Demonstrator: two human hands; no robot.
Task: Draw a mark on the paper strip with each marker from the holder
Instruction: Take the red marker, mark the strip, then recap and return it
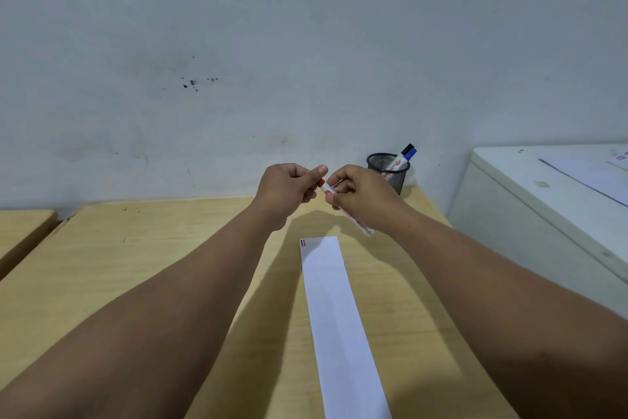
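- My two bare forearms reach out from the bottom corners and meet above the far half of a pale wooden desk (142, 269).
- My right hand (363, 196) is closed round a white marker (355, 219). Its barrel slants down and to the right out of the fist, and the lower end pokes out below my palm.
- The upper end of the marker shows red, in the small gap between my two hands.
- My left hand (289, 189) is curled into a loose fist. Thumb and forefinger are pinched on that red end. I cannot tell whether what I pinch is a cap seated on the marker or one pulled free.
- Both hands hang in the air above the desk, touching nothing else.
- A long white paper strip (334, 316) lies flat on the desk below my hands, running from just under them towards me and off the bottom edge.
- At the strip's far left corner sit two short marks (303, 243) side by side, one blue and one red.
- A black mesh holder (390, 174) stands at the desk's far right corner against the wall, just beyond my right hand.
- Markers lean in the holder; a blue cap and a black cap (408, 150) stick up over its rim.
- A white cabinet (530, 201) stands to the right of the desk.
- A stained grey wall (272, 44) fills the upper half.
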